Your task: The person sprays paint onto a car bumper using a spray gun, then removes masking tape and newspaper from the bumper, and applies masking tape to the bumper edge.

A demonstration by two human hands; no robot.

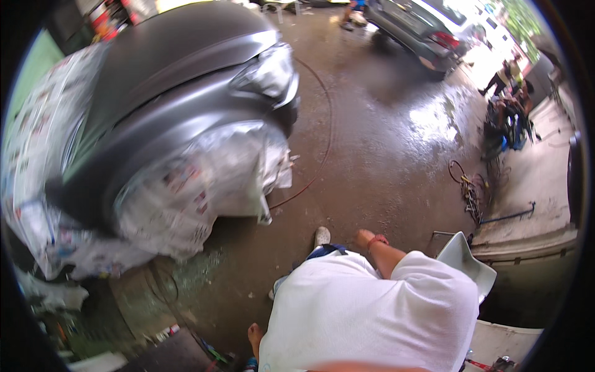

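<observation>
My white-shirted torso fills the bottom middle, with a pale shoe beyond it. My right hand, with a band at the wrist, hangs forward over the wet floor; its small, soft fingers are too unclear to read. My left hand hangs low beside my shirt, partly hidden, fingers unclear. Ahead on the left is a matte dark car front, its wheel area wrapped in printed paper and plastic sheeting over its headlight. A pale curved panel stands just right of my right arm.
A red hose curves over the floor beside the car. Coiled hoses lie along the right wall. A silver car stands at the back. People are at the upper right among dark gear, another at top centre. Scrap pieces lie lower left.
</observation>
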